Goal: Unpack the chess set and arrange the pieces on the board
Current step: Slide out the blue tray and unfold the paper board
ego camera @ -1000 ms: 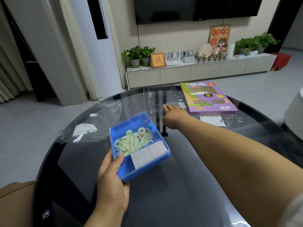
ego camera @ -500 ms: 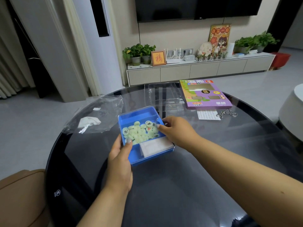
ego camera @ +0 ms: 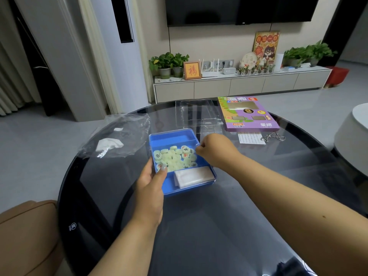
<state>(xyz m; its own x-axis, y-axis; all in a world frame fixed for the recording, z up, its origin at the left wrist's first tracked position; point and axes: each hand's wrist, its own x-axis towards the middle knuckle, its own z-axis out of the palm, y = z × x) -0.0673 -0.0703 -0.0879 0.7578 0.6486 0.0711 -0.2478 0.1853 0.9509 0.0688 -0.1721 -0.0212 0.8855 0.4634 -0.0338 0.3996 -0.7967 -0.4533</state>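
Chess pieces (ego camera: 175, 158) lay heaped in the blue box (ego camera: 173, 137), which the left hand (ego camera: 152, 183) gripped at its near-left edge, probably to steady it while the right hand (ego camera: 216, 151) pinched the clear lid's tab at its right rim.

**Hands: pose and state**

Left hand (ego camera: 152, 181): forearm raised from the near bench edge, thumb hooked over a rim, fingers beneath, gripping. Right hand (ego camera: 214, 149): arm extended from the right, fingers curled, pinching at mid-bench.
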